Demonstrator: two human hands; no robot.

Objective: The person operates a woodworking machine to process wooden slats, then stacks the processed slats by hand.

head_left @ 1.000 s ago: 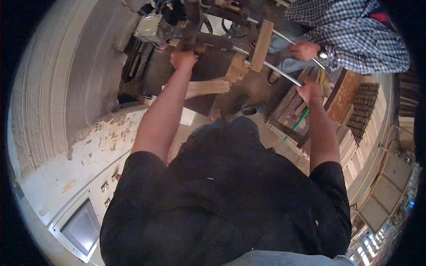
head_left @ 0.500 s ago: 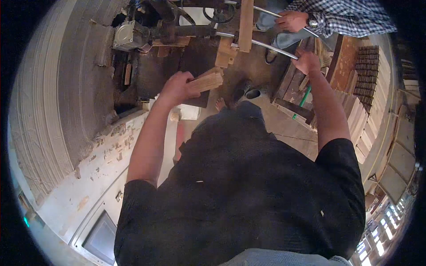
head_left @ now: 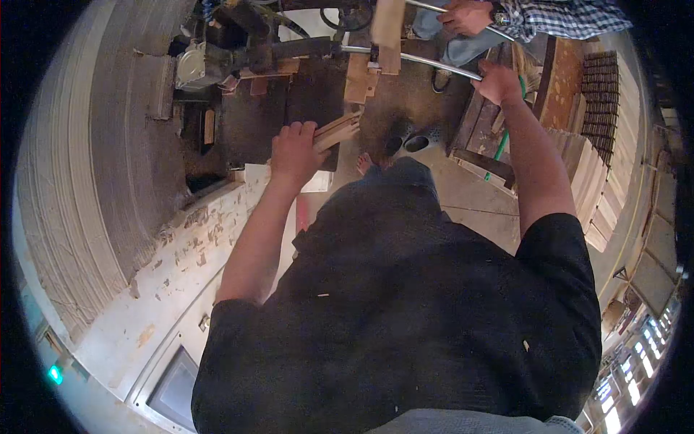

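My left hand (head_left: pixel 295 153) is wrapped around a small bundle of wooden strips (head_left: pixel 340 130), whose ends stick out to the right of the fingers. My right hand (head_left: pixel 500 84) is closed on the end of a shiny metal rod (head_left: pixel 426 61). That rod runs left to a dark machine (head_left: pixel 293 49). A wooden board (head_left: pixel 387 27) lies across the rod, near the machine. Beneath it, another piece of wood (head_left: pixel 357 81) shows partly.
A co-worker's hand (head_left: pixel 466 16) in a checked sleeve rests at a second metal rod. Stacked wooden strips (head_left: pixel 578 168) stand at the right, beside a green bar (head_left: pixel 502 145). Layered sheets (head_left: pixel 116 145) fill the left. A white, chipped cabinet (head_left: pixel 191 253) stands below them.
The rod, the board and the co-worker's hand appear higher and further left in view. My left hand has turned slightly, still holding the strips. My right hand stays on the rod.
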